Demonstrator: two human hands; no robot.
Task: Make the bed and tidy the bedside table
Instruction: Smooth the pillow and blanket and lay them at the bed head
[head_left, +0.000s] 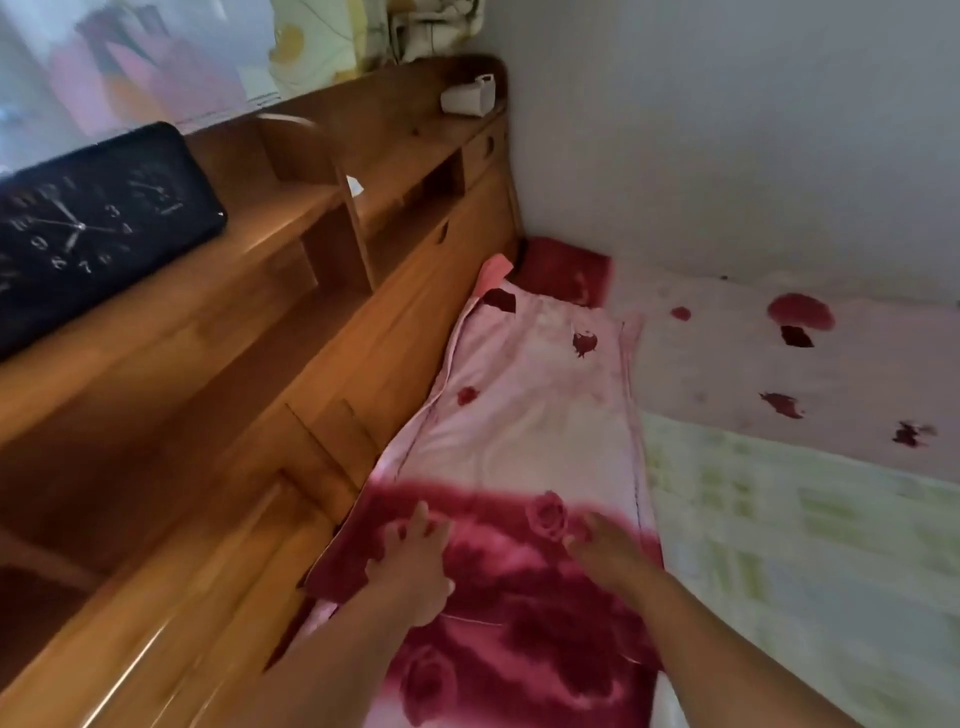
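You are on the bed-making step: the pillow (524, 415) lies flat along the wooden headboard (363, 322). Your 2 hands rest on its red end: left hand (410, 561) with fingers spread, right hand (605, 545) blurred, seemingly flat. Next, I judge, smooth it square against the headboard.

Both hands lie flat with fingers spread on the dark red end of a rose-printed pillow (524, 426), the left hand (410, 561) near the wooden headboard (291, 364), the right hand (608, 545) toward a pale green checked cover (789, 545). A black clock (98, 223) leans on the headboard shelf, and a white cup (467, 96) lies tipped at its far end.
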